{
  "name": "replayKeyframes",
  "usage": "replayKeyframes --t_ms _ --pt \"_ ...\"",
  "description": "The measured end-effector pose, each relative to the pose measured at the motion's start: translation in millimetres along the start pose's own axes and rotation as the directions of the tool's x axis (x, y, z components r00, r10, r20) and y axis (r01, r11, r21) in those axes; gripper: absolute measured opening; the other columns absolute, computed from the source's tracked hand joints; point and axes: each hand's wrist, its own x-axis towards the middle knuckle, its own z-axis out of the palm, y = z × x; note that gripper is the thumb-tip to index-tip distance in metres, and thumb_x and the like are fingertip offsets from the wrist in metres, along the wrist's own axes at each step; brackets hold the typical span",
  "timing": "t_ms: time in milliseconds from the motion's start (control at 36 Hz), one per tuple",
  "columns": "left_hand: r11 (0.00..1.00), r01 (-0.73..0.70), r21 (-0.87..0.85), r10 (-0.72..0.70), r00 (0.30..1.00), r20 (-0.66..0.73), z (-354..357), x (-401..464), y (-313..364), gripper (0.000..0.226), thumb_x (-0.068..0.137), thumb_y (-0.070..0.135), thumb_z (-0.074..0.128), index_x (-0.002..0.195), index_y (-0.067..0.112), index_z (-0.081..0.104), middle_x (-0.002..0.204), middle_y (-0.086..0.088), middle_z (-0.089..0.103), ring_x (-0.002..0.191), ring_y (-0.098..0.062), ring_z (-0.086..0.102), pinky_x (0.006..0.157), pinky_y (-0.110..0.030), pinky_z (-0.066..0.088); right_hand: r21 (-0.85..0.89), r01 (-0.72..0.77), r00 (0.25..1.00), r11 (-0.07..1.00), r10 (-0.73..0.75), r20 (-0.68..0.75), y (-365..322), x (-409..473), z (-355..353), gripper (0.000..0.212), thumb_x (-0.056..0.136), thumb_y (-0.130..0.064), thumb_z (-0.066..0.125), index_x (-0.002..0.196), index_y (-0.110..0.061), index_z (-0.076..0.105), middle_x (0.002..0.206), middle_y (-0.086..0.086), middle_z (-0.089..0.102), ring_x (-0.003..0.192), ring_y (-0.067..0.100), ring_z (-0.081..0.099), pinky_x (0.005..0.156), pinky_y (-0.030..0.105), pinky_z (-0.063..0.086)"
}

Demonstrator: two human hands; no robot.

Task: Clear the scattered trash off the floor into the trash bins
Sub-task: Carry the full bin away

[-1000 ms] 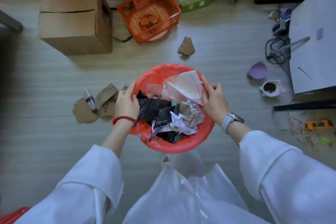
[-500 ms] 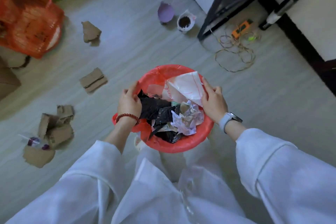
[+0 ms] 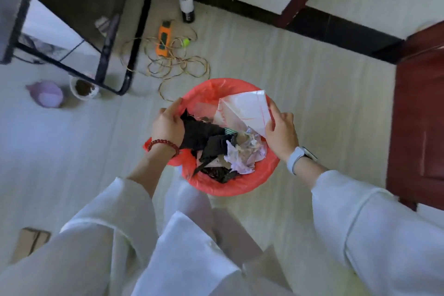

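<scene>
A round trash bin lined with a red bag [image 3: 211, 90] sits in front of me, held off the floor between both hands. It is full of black plastic scraps [image 3: 204, 137], crumpled pale paper [image 3: 242, 158] and a clear zip bag [image 3: 245, 110] standing up at the far right. My left hand [image 3: 168, 125] grips the bin's left rim, thumb inside against the black plastic. My right hand [image 3: 281, 132], with a white watch at the wrist, grips the right rim beside the zip bag.
A purple cup [image 3: 48, 94] and a white cup with dark contents [image 3: 83, 87] lie on the floor at left by a black metal frame [image 3: 125, 65]. Tangled cord [image 3: 177, 65] and an orange device [image 3: 164, 37] lie ahead. A dark red door [image 3: 418, 113] stands at right; cardboard [image 3: 28, 243] lies lower left.
I have turned to the right with the bin in both hands; the cardboard pieces and orange basket have left the view, and the wall, cord and red door have come in.
</scene>
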Motion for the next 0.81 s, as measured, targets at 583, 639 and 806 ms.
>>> replayKeyframes --t_ms 583,639,806 --pt "0.984 -0.158 0.081 0.142 0.974 0.174 149 394 145 0.053 0.09 0.0 0.039 0.14 0.018 0.038 0.121 -0.023 0.052 0.11 -0.036 0.05 0.092 -0.037 0.041 0.134 -0.128 0.988 0.983 0.137 -0.065 42 398 28 0.064 0.091 -0.006 0.041 0.145 -0.034 0.023 0.1 0.012 0.036 0.086 0.034 0.051 0.09 0.04 0.048" --pt "0.986 -0.153 0.067 0.141 0.978 0.153 168 429 150 0.052 0.09 0.0 0.04 0.139 0.018 0.039 0.123 -0.023 0.051 0.112 -0.036 0.049 0.096 -0.035 0.039 0.124 -0.129 0.99 0.984 0.136 -0.046 50 437 42 0.063 0.091 -0.006 0.041 0.146 -0.032 0.023 0.107 0.017 0.039 0.091 0.035 0.051 0.092 0.04 0.046" --pt "0.989 -0.125 0.08 0.119 0.99 0.08 233 526 148 0.053 0.087 0.0 0.042 0.137 0.018 0.044 0.117 -0.026 0.053 0.107 -0.038 0.053 0.091 -0.036 0.041 0.148 -0.122 0.992 0.981 0.121 0.018 74 543 87 0.064 0.09 -0.004 0.042 0.146 -0.028 0.024 0.109 0.018 0.038 0.097 0.033 0.045 0.092 0.037 0.041"
